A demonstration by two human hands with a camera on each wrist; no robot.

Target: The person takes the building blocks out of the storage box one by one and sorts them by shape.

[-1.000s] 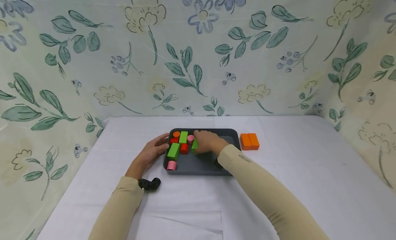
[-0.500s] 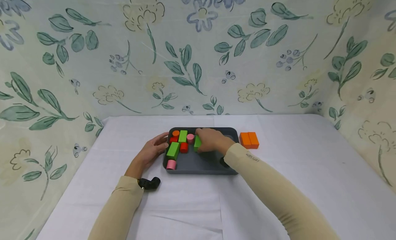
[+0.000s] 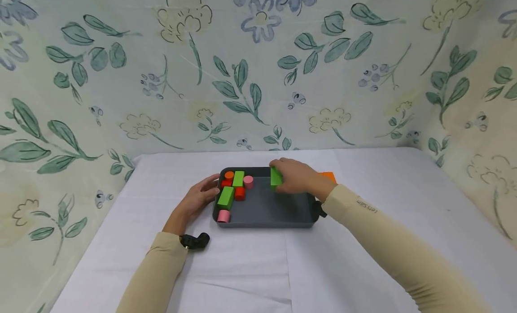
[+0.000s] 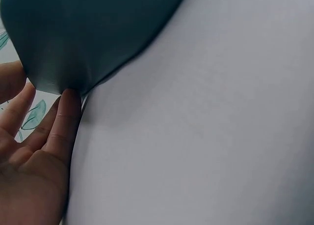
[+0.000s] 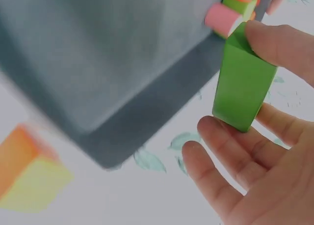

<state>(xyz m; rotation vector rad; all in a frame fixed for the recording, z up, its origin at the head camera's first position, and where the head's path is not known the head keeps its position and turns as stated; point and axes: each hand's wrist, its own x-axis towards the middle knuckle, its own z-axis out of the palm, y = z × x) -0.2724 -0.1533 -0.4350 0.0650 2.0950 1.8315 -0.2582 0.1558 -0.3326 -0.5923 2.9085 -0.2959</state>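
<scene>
A green rectangular block (image 3: 276, 177) is pinched between the thumb and fingers of my right hand (image 3: 300, 176), raised over the right half of the dark grey tray (image 3: 278, 224). In the right wrist view the green block (image 5: 244, 80) stands between thumb and fingertips, above the tray's edge. My left hand (image 3: 197, 197) rests at the tray's left side, its fairly straight fingers touching the outer wall. The left wrist view has the fingertips (image 4: 71, 99) against the tray wall (image 4: 93, 43). The tray's left part holds two more green blocks (image 3: 226, 198) and several small cylinders.
Among the cylinders are pink ones (image 3: 248, 182), red ones (image 3: 240, 193) and an orange one (image 3: 229, 175). Orange blocks (image 3: 329, 175) sit on the white cloth right of the tray, partly hidden by my right hand. A floral curtain (image 3: 242, 71) hangs behind the table.
My right hand has lifted the green block from beside the pink cylinder and carried it to the right, now covering part of the orange blocks. My left hand stays at the tray.
</scene>
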